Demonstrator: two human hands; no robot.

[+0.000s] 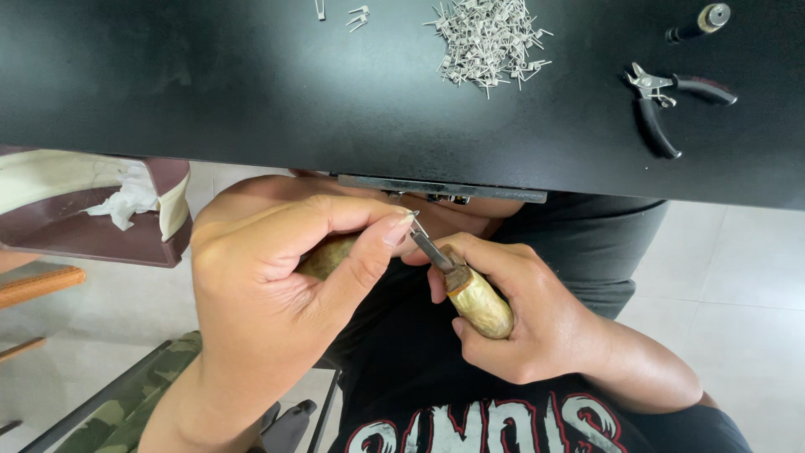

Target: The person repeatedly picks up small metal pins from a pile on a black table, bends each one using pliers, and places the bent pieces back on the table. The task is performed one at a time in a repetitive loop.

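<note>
Whatever the left hand (277,277) pinches between thumb and forefinger is too small to tell. A yellowish object (323,256) behind that hand is mostly hidden by the palm. The tool (465,285) has its wooden handle partly covered by the right hand (520,310), and its metal tip ends at the left fingertips. The pile (486,38) of small metal pieces is cut by the top edge, as are the strays (356,15) beside it. The table (251,92) hides the lap beneath.

Right hand (537,315) gripping wooden-handled tool (470,289), left hand (277,268) pinching
</note>
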